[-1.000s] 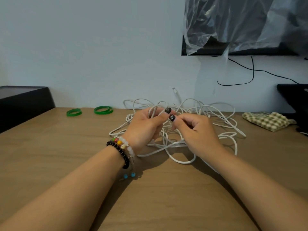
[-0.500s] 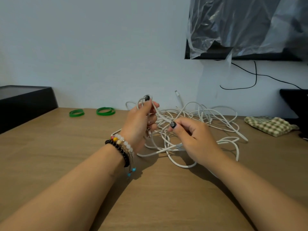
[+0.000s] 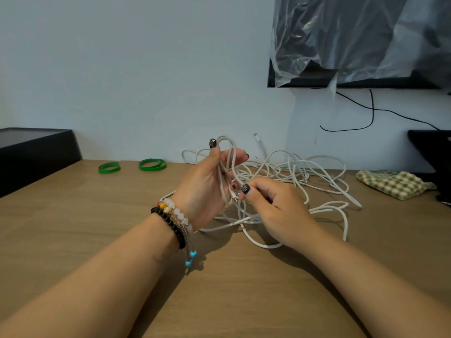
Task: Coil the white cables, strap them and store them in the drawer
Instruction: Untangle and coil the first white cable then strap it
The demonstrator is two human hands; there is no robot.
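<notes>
Cable (image 3: 228, 162) loops over left fingers (image 3: 240, 156); right hand (image 3: 273, 206) pinches it.

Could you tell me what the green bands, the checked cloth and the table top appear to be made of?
The green bands look like rubber or silicone: thin, flat, limp loops with a dull sheen. The checked cloth seems to be woven fabric, matte and crumpled into soft folds. The table shows a brown wood grain with a smooth satin finish; solid wood or laminate cannot be told.

The left hand (image 3: 205, 189) has risen from the tangle, and a loop of cable (image 3: 228, 162) now stands tall over its thumb. The right hand (image 3: 273, 208) has shifted nearer, pinching the strand just beside the left palm.
</notes>
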